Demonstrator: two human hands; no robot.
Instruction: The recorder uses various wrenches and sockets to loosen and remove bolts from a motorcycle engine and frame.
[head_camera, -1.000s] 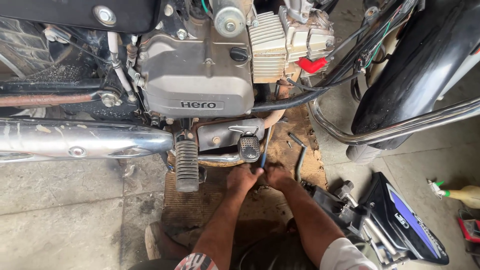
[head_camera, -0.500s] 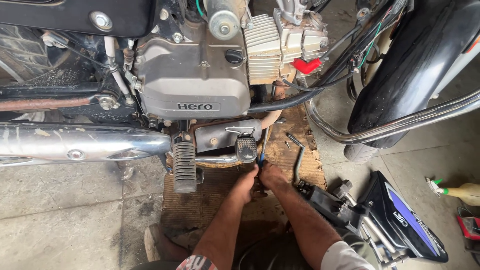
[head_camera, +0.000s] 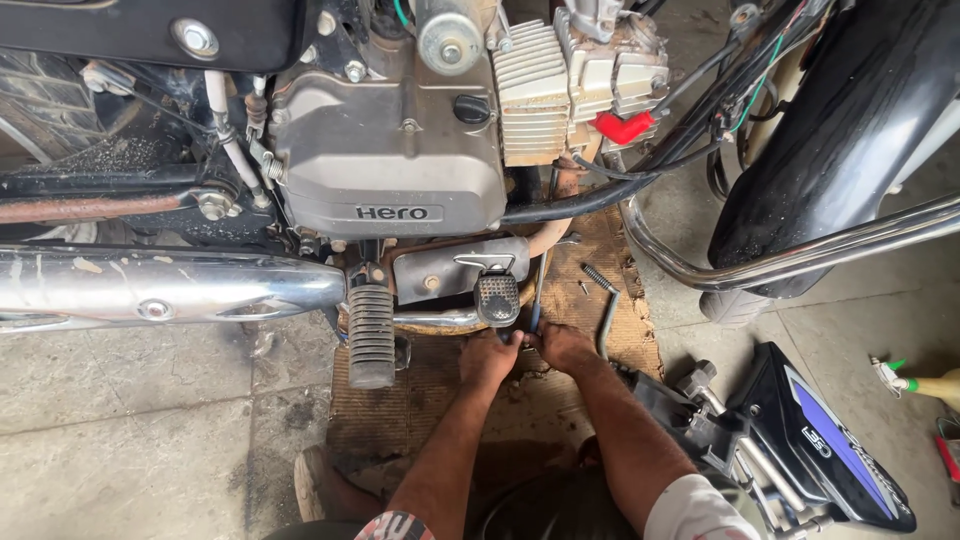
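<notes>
1. Hands first: my left hand and right hand sit close together, both clamped on the blue handle of a screwdriver. I judge the double grip is there to press and turn hard.
2. Its shaft stands nearly upright from my hands into the underside of the engine, just right of the brake pedal, so the tip is hidden.
3. I count one ribbed footrest left of my left hand, hanging over the near left part of the mat on the floor.
4. One chrome exhaust pipe runs toward the left edge of the floor, well apart from my hands.
5. One bent metal rod lies on the mat just right of my right hand, likely kept within reach.
6. One black and blue side panel rests near the right corner, out of my way.
</notes>
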